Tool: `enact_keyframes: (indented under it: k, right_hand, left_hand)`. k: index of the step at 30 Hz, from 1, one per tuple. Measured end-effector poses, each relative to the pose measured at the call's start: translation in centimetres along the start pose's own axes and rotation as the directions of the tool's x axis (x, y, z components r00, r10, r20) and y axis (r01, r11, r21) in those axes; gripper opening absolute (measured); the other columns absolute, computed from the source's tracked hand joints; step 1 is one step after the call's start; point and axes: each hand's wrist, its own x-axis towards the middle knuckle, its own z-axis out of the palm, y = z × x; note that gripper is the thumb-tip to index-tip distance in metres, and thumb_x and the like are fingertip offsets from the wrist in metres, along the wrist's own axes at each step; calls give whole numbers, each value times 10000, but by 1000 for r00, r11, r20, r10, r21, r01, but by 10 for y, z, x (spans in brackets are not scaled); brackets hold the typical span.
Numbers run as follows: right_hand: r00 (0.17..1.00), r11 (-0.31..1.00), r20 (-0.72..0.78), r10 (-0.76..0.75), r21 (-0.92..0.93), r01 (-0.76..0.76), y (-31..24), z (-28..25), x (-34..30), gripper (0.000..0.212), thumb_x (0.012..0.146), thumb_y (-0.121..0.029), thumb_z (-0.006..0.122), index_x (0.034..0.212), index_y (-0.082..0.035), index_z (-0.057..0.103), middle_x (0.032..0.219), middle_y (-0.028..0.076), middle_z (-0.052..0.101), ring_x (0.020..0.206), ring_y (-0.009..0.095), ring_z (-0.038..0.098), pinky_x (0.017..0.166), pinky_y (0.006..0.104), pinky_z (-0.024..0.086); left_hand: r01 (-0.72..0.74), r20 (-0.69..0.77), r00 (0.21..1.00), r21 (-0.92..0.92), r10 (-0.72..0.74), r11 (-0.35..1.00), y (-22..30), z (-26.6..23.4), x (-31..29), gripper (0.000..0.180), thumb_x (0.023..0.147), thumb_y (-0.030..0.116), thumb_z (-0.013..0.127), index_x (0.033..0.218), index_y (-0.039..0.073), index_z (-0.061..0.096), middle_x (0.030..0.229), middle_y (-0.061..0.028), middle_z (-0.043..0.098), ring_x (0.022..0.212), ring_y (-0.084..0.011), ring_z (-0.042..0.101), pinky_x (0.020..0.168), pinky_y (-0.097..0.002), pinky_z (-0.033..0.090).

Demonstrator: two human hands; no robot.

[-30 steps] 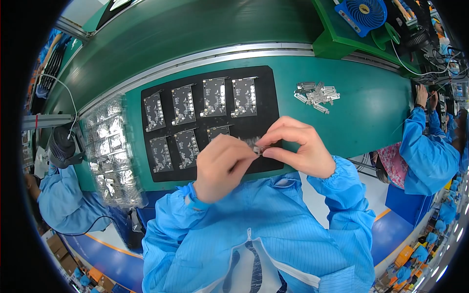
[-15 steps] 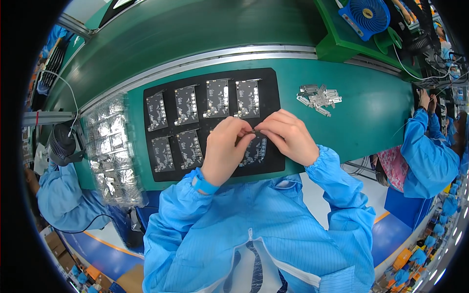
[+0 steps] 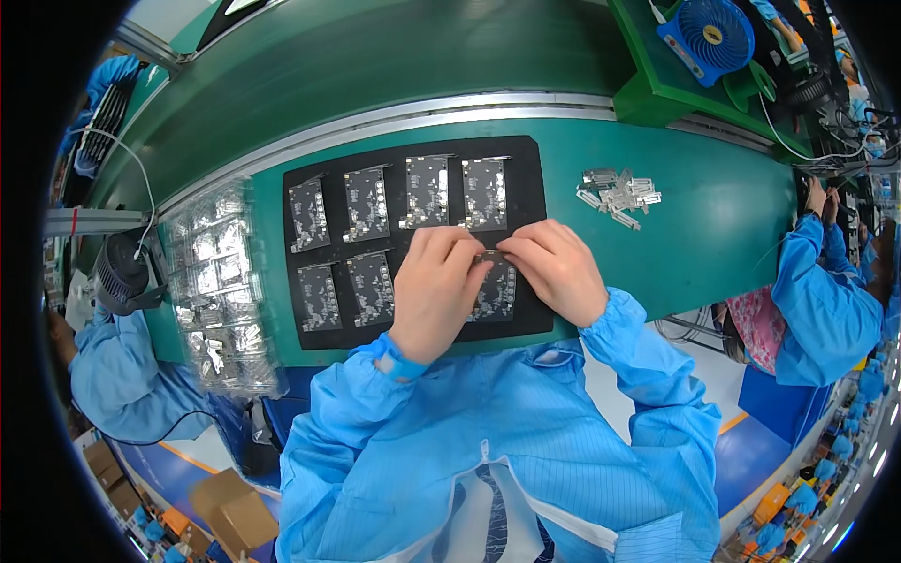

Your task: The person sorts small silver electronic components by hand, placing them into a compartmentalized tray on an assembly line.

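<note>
Fingers closed, my left hand (image 3: 434, 291) and my right hand (image 3: 560, 272) meet at the upper edge of the lower right circuit board (image 3: 496, 298). Between their fingertips lies a thin metal strip (image 3: 490, 252), pinched from both sides; most of it is hidden. My left hand covers part of the lower row and this board's left side. Several more dark circuit boards (image 3: 367, 205) lie in two rows on a black mat (image 3: 336, 251). Narrow strips show along the boards' upper edges.
Loose metal brackets (image 3: 619, 194) are heaped on the green table (image 3: 704, 225) to the right. Clear plastic trays (image 3: 221, 281) of shiny parts stand left. A blue fan (image 3: 709, 36) sits on a green shelf (image 3: 648, 98). Co-workers sit on both sides.
Both hands stay at the same board's upper edge, fingertips slightly shifted. The whole scene sits a little to the right through a small camera movement.
</note>
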Motion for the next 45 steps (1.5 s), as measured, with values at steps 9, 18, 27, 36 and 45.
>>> enact_keyframes:
  k: [9,18,27,36,45]
  right_hand:
    - [859,868,-132,494,135,-478,-9,-16,-43,172,857,-30,679,1028,-21,665,900,121,644,796,288,645,693,350,517]
    - [731,633,6,682,496,-594,-1,-3,-44,295,886,-87,698,1151,25,634,860,80,638,725,135,610,639,264,502]
    - [792,445,215,571,730,-519,14,5,-14,561,967,-158,606,1443,-32,337,939,70,623,804,104,554,732,271,493]
    - [878,321,193,438,879,-353,24,-3,-36,734,979,-21,483,1586,-146,91,1299,62,559,945,60,537,853,258,480]
    - [711,47,-12,703,998,-29,14,-51,-104,724,966,-27,529,1576,-149,159,1419,117,518,1197,192,580,1025,333,457]
  left_hand:
    - [384,-250,903,104,-350,917,-58,-82,-58,175,881,46,657,1054,18,653,1196,-155,598,1114,-322,566,954,-387,447]
    - [621,-252,732,-136,-633,772,-96,-93,-98,346,1036,208,490,1259,-45,568,1221,-174,618,1093,-240,590,966,-335,442]
    - [484,-234,682,-565,-693,668,-129,-99,-92,398,1057,309,444,1205,-27,596,1111,-92,632,1031,-156,565,935,-288,437]
    - [395,-199,640,-743,-742,540,-128,-101,-88,423,1065,350,412,1150,-24,588,1072,-98,626,984,-162,569,888,-286,461]
    - [271,-60,832,-823,-551,499,-65,-78,-23,470,1068,374,385,1260,-25,544,1238,-120,580,1121,-182,544,928,-318,477]
